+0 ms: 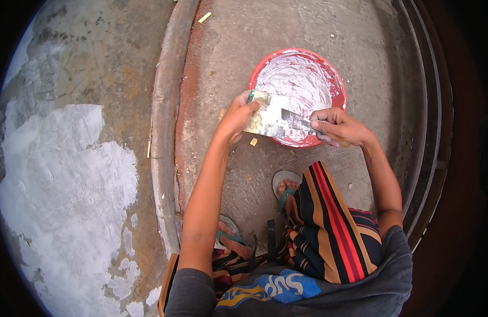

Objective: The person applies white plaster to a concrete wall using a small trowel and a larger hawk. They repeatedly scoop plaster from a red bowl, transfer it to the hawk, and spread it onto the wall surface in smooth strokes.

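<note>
A wide flat metal plate (266,127), stained and smeared with white paste, is pinched along its left edge by my left hand (236,115), thumb on top. My right hand (339,127) is closed round the grip of a putty knife (297,120). The knife's dark blade lies over the right part of the plate, apparently touching it. Both tools are above the near side of a red basin (339,103), partly covering it. Thick white paste (294,79) coats the inside of the basin.
To the left, a raised concrete edge (167,105) borders a grey-brown surface with a large white patch (69,174). The basin stands on rough concrete ground (233,42) near my sandalled feet (287,187). Dark curved rails (434,105) run along the right. Small yellowish scraps (204,17) lie about.
</note>
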Demonstrator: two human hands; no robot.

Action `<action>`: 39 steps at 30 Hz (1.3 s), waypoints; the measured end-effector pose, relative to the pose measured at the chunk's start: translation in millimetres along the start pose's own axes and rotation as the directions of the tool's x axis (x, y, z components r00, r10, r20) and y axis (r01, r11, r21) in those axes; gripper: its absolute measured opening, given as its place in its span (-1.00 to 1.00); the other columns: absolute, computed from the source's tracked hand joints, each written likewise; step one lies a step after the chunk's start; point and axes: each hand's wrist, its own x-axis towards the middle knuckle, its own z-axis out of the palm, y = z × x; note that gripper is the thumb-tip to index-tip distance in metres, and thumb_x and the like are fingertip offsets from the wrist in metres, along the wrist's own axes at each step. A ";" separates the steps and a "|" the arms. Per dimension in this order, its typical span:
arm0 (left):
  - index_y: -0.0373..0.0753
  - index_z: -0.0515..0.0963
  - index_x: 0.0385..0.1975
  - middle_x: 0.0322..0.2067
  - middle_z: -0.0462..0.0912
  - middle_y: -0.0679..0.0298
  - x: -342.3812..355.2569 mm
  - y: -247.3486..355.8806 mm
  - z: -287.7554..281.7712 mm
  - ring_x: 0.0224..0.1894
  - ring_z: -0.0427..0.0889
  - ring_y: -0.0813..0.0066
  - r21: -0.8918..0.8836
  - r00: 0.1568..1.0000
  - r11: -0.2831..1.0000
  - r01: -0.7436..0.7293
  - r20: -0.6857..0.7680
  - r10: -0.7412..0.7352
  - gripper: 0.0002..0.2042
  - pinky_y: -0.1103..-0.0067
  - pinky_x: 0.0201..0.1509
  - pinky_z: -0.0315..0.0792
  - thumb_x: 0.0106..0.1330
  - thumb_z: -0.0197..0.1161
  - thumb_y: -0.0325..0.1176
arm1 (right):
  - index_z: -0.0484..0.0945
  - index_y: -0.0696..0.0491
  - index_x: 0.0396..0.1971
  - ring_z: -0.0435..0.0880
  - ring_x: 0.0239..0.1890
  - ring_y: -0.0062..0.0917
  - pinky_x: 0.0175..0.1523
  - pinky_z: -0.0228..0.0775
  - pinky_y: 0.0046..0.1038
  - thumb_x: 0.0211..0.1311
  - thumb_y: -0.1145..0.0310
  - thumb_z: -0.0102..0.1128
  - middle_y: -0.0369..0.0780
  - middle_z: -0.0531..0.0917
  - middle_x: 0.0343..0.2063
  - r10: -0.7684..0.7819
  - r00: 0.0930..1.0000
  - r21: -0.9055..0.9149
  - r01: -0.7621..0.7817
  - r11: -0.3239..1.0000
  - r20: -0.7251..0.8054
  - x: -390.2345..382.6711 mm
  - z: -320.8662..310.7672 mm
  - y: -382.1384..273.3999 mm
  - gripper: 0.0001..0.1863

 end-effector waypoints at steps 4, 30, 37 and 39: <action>-0.45 0.10 0.26 0.01 0.48 -0.05 -9.9 -2.5 -7.7 -0.07 0.61 0.35 0.008 0.997 0.997 -0.076 -0.014 0.076 -0.52 0.54 -0.10 0.57 0.37 -0.03 -0.46 | 0.45 0.04 -0.39 0.32 -0.74 -0.80 -0.62 0.17 -0.71 0.42 0.20 -0.01 -0.42 0.43 -0.67 -0.087 0.991 0.122 0.099 0.988 -0.104 0.6 -5.6 -2.8 -0.75; -0.40 0.52 -0.36 -0.62 0.34 0.31 -308.5 133.6 11.3 -0.63 0.37 0.47 0.917 0.607 -0.057 -0.396 0.308 0.733 -0.64 0.60 -0.57 0.29 -0.20 0.29 -0.35 | 0.32 0.08 -0.01 0.43 -0.59 -0.80 -0.52 0.31 -0.69 0.33 0.25 -0.02 -0.37 0.46 -0.42 -0.339 0.919 0.425 0.394 0.815 -0.202 65.5 41.2 -42.6 -0.68; -0.25 0.58 -0.14 -0.57 0.55 0.26 -330.1 107.5 -23.9 -0.60 0.54 0.39 0.936 0.578 0.166 -0.311 0.048 0.815 -0.56 0.60 -0.51 0.42 -0.13 0.36 -0.37 | 0.30 0.09 0.02 0.45 -0.57 -0.75 -0.51 0.33 -0.66 0.33 0.25 -0.04 -0.35 0.46 -0.42 -0.318 0.914 0.398 0.397 0.827 -0.252 61.2 50.0 -45.5 -0.66; -0.11 0.56 0.01 -0.58 0.56 0.26 -345.8 107.6 -33.4 -0.61 0.55 0.35 0.983 0.654 0.121 -0.138 -0.001 0.756 -0.45 0.58 -0.52 0.43 -0.14 0.34 -0.45 | 0.30 0.09 0.02 0.45 -0.57 -0.73 -0.51 0.34 -0.65 0.33 0.25 -0.06 -0.34 0.46 -0.41 -0.311 0.925 0.423 0.377 0.824 -0.219 64.7 59.3 -51.7 -0.66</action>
